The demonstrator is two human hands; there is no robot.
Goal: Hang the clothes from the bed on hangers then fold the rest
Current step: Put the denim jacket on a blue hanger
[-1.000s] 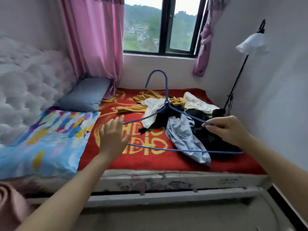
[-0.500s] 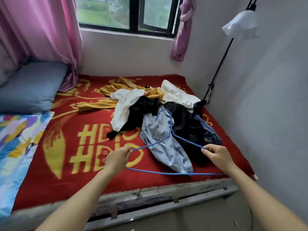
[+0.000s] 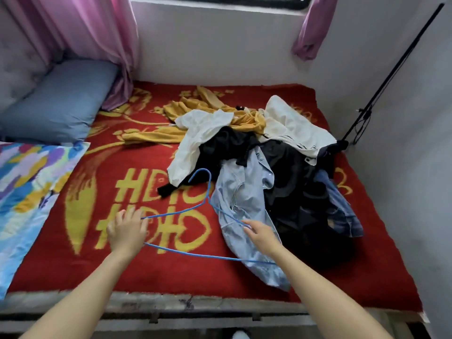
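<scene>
Head view. Step judged: hanging, nothing hung yet. Noted blue wire hanger [image 3: 209, 189] low over the bed [image 3: 146, 272], hook toward the clothes heap [image 3: 288, 172]. Right hand [image 3: 261, 234] pinching its right shoulder wire, atop the light-blue shirt [image 3: 242, 192]. Left hand [image 3: 127, 231] at the left corner, blurred; cannot tell whether gripping. Next: free one hand, lift shirt collar, thread hanger inside. No containers seen; garments loose on bed.
</scene>
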